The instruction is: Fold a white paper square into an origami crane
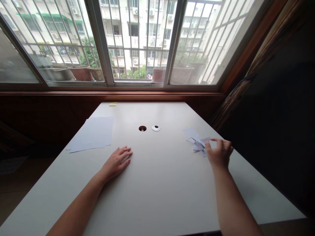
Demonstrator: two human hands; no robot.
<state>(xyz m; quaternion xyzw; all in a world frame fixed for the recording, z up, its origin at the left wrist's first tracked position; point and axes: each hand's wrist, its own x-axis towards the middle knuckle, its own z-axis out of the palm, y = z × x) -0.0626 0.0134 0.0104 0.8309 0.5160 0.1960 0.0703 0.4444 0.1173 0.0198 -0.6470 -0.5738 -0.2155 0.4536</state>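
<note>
My left hand (120, 159) lies flat on the white table (157, 183), palm down, with its fingers stretched out and nothing in it. To its upper left is a small stack of white paper sheets (93, 132). My right hand (220, 153) is at the table's right side, thumb and index finger closed together at the edge of a folded paper piece (199, 145). That piece has several pointed flaps and looks slightly blurred. A flat pale paper (190, 133) shows just behind it.
A round cable hole (142, 128) opens in the tabletop, with its round cover (156, 128) beside it. Yellow strips (113, 104) lie at the far left edge. Beyond the table are a wooden sill (147, 95) and barred windows. A curtain (248, 75) hangs at the right.
</note>
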